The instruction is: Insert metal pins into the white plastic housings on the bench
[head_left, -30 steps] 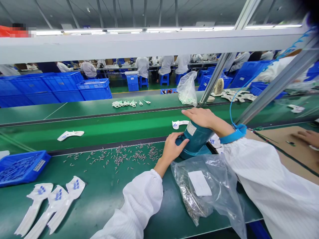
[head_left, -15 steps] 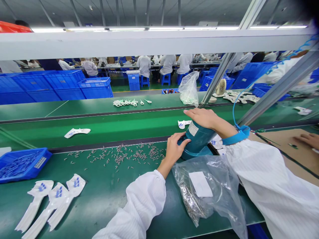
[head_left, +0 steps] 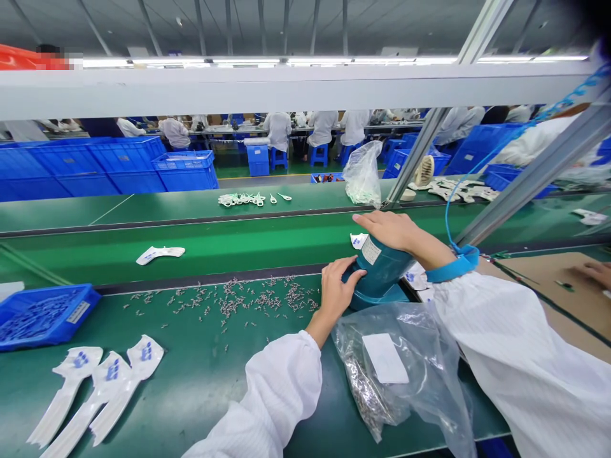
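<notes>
A teal device (head_left: 387, 270) with a rounded body and a white label stands tilted on the green worktop. My left hand (head_left: 338, 286) grips its left side, thumb and fingers bent against the casing. Palm down, my right hand (head_left: 389, 229) lies across the top with the visible fingers stretched out; its far fingers are partly hidden. A blue wrist strap (head_left: 453, 264) circles my right wrist. In front of the device lies a clear plastic bag (head_left: 424, 343) of small metal screws with a white paper slip. Many loose screws (head_left: 233, 296) are scattered to the left.
White molded parts (head_left: 112, 381) with blue-marked film lie at the front left, below a blue bin (head_left: 52, 315) of blue pieces. A white part (head_left: 160, 254) rides the green belt (head_left: 258, 245). A metal post (head_left: 415, 152) rises at right; another person's hand (head_left: 594, 273) shows at the right edge.
The white parts on the belt have shifted right, one now more hidden behind the device. Both my hands keep their places on the device. The view has tilted slightly.
</notes>
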`<control>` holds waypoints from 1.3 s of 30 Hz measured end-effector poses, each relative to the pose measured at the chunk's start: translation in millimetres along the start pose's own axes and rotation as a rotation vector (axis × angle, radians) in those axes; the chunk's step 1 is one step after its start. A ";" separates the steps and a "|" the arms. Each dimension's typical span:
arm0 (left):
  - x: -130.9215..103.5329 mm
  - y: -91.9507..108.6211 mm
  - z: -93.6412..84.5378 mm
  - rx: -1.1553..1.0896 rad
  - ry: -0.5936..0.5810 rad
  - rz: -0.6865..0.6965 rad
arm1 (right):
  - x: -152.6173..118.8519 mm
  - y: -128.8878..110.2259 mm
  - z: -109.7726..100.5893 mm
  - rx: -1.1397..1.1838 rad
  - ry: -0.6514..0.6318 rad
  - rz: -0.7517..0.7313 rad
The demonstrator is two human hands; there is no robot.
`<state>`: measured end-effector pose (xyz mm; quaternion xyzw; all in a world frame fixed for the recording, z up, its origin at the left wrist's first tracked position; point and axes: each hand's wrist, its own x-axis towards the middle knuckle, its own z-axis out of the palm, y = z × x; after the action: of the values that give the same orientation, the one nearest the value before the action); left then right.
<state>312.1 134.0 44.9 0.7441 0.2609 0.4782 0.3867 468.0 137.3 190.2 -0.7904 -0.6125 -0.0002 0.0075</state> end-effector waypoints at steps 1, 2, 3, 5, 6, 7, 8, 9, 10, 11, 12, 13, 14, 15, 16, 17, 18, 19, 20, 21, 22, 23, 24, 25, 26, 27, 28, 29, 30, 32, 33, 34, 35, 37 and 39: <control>0.1 0.6 0.2 0.001 0.003 -0.002 | -0.2 -0.5 -0.4 0.004 0.000 0.006; 0.3 1.2 0.3 0.001 0.004 -0.004 | -0.4 -1.2 -0.8 0.008 0.000 0.012; 0.5 1.7 0.3 0.000 0.004 -0.005 | -0.7 -1.9 -1.3 0.011 0.000 0.016; 1.0 2.3 -0.1 -0.003 0.001 -0.006 | -1.4 -3.3 -2.3 0.015 -0.002 0.022; 1.2 2.4 -0.5 -0.004 -0.003 -0.006 | -1.7 -3.8 -2.7 0.018 -0.004 0.026; 1.5 2.5 -1.0 -0.005 -0.005 -0.007 | -1.9 -4.2 -3.0 0.021 -0.006 0.028; 1.7 2.5 -1.5 -0.006 -0.008 -0.008 | -2.1 -4.4 -3.1 0.025 -0.005 0.030; 2.0 2.5 -2.1 -0.006 -0.011 -0.009 | -2.3 -4.3 -3.1 0.027 -0.003 0.030; 2.2 2.6 -2.8 -0.006 -0.015 -0.010 | -2.3 -4.1 -2.9 0.028 0.000 0.027; 2.4 2.7 -3.4 -0.006 -0.019 -0.010 | -2.3 -3.8 -2.6 0.024 0.001 0.021; 2.6 2.9 -4.0 -0.006 -0.023 -0.011 | -2.2 -3.3 -2.2 0.018 0.002 0.012; 2.8 3.1 -4.5 -0.006 -0.026 -0.012 | -2.0 -2.8 -1.8 0.010 0.001 0.005; 3.0 3.4 -4.9 -0.007 -0.029 -0.012 | -1.8 -2.4 -1.4 0.003 -0.001 -0.001; 3.2 3.7 -5.1 -0.007 -0.031 -0.013 | -1.6 -2.1 -1.1 0.000 -0.002 -0.004; 3.3 3.9 -5.3 -0.007 -0.032 -0.015 | -1.4 -1.9 -1.0 0.001 -0.002 -0.002; 3.4 4.1 -5.3 -0.008 -0.033 -0.016 | -1.3 -1.9 -0.9 0.005 0.001 0.004; 3.4 4.3 -5.3 -0.009 -0.034 -0.017 | -1.4 -2.1 -1.1 0.011 0.004 0.010; 3.4 4.4 -5.3 -0.011 -0.035 -0.017 | -1.5 -2.3 -1.4 0.016 0.005 0.012; 3.4 4.4 -5.3 -0.012 -0.036 -0.017 | -1.7 -2.7 -1.7 0.021 0.004 0.012; 3.3 4.5 -5.3 -0.013 -0.037 -0.017 | -1.9 -3.0 -2.1 0.023 0.002 0.009; 3.1 4.5 -5.4 -0.013 -0.037 -0.016 | -2.2 -3.3 -2.5 0.025 -0.002 0.007; 2.9 4.5 -5.4 -0.013 -0.038 -0.016 | -2.4 -3.5 -2.8 0.028 -0.004 0.006; 2.8 4.6 -5.5 -0.013 -0.039 -0.014 | -2.5 -3.6 -3.0 0.032 -0.006 0.007; 2.6 4.6 -5.7 -0.013 -0.040 -0.013 | -2.5 -3.6 -3.2 0.035 -0.006 0.010; 2.4 4.7 -5.8 -0.013 -0.040 -0.010 | -2.5 -3.5 -3.2 0.036 -0.004 0.014; 2.2 4.8 -6.0 -0.013 -0.042 -0.007 | -2.3 -3.3 -3.1 0.034 -0.002 0.016; 2.1 4.9 -6.2 -0.013 -0.044 -0.003 | -2.2 -3.2 -3.0 0.030 0.000 0.015; 2.0 5.1 -6.3 -0.012 -0.046 0.001 | -2.0 -3.0 -2.9 0.025 0.001 0.014; 1.9 5.3 -6.5 -0.010 -0.048 0.005 | -1.9 -3.0 -2.8 0.020 0.000 0.013; 1.9 5.6 -6.5 -0.005 -0.050 0.011 | -1.7 -3.0 -2.6 0.014 -0.003 0.015; 1.9 5.6 -6.4 -0.004 -0.048 0.012 | -1.6 -3.0 -2.4 0.012 -0.002 0.017; 1.9 5.6 -6.2 -0.002 -0.045 0.012 | -1.5 -2.9 -2.2 0.011 -0.001 0.017; 1.9 5.6 -5.9 -0.001 -0.041 0.012 | -1.4 -2.8 -2.0 0.010 0.000 0.015; 1.8 5.4 -5.2 0.001 -0.032 0.013 | -1.0 -2.4 -1.6 0.008 0.002 0.007; 1.5 5.2 -4.4 0.002 -0.025 0.017 | -0.7 -2.1 -1.5 0.006 -0.001 0.004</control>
<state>308.8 133.6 51.0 0.7524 0.2504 0.4719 0.3853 465.8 137.1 191.7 -0.7915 -0.6111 0.0023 0.0096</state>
